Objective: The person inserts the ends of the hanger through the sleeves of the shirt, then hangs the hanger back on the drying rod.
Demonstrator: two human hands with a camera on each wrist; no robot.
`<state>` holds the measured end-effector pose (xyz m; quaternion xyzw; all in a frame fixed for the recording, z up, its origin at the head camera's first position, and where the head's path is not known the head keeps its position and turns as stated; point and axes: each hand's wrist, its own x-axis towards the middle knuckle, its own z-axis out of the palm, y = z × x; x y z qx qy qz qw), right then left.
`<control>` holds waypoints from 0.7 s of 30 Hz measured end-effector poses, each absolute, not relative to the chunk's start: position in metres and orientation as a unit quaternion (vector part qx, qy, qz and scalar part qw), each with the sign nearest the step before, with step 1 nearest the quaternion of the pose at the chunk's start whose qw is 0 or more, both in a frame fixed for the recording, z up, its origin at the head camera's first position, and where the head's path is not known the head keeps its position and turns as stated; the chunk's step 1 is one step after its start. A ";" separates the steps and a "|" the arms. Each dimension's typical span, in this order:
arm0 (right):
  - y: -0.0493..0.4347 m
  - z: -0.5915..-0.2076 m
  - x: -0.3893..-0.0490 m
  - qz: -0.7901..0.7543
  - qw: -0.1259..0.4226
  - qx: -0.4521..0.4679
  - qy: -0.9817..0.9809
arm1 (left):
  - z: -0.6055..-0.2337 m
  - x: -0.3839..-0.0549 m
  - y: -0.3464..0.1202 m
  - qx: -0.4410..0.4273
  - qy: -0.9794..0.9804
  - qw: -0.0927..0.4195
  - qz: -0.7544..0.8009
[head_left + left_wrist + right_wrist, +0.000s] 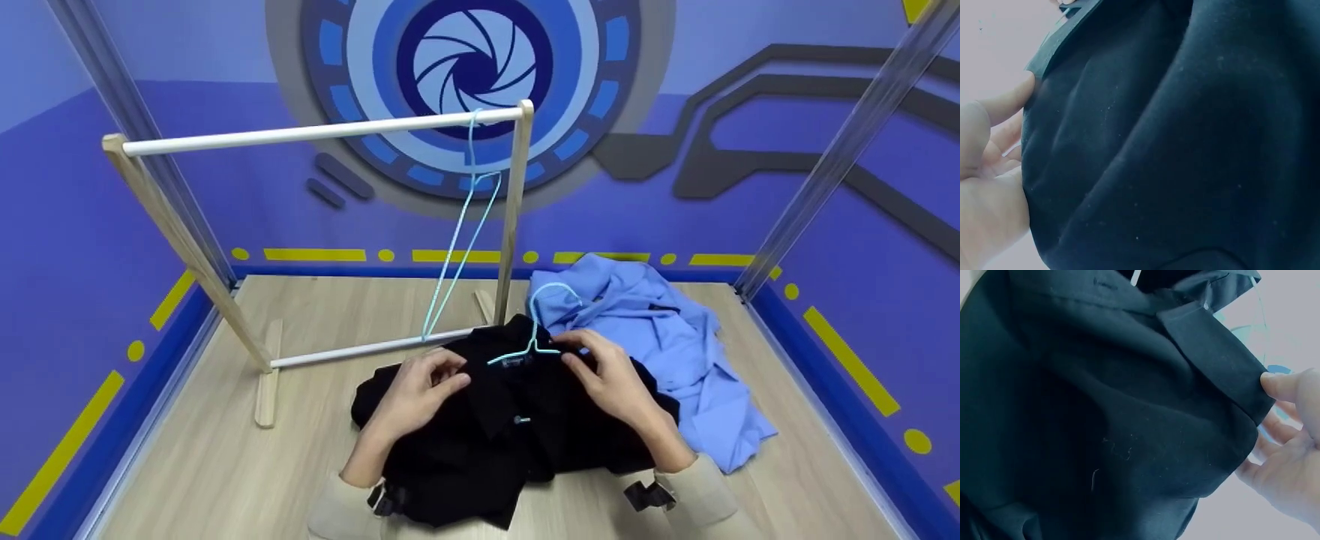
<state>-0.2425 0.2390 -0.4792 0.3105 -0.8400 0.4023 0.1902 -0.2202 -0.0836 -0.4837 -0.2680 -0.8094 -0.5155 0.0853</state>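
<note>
A black shirt (442,465) lies bunched on the table, collar toward the back. The hook of a light blue hanger (535,315) rises from its neck opening, and the hanger's arms run under the cloth. My left hand (416,390) pinches the shirt's edge left of the neck; in the left wrist view its thumb (1016,95) presses the cloth's rim with fingers behind. On the other side, my right hand (611,375) pinches the collar flap (1221,354) between thumb and fingers. Most of the hanger's body is hidden by the shirt.
A wooden rack with a white top rail (322,133) stands behind on the left. From its right end hangs a second light blue hanger (450,262). A crumpled blue shirt (675,337) lies at the back right, beside the black one. Blue panels (600,202) enclose the table.
</note>
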 end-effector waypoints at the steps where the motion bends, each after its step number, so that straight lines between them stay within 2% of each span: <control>1: 0.240 -0.479 -0.243 0.402 0.190 0.311 -0.840 | -0.484 -0.221 -0.084 -0.267 -0.809 0.084 -0.517; 7: 0.246 -0.481 -0.244 0.401 0.183 0.308 -0.843 | -0.486 -0.221 -0.086 -0.252 -0.803 0.073 -0.535; 21: 0.258 -0.492 -0.243 0.391 0.166 0.228 -0.876 | -0.490 -0.219 -0.095 -0.226 -0.803 0.076 -0.546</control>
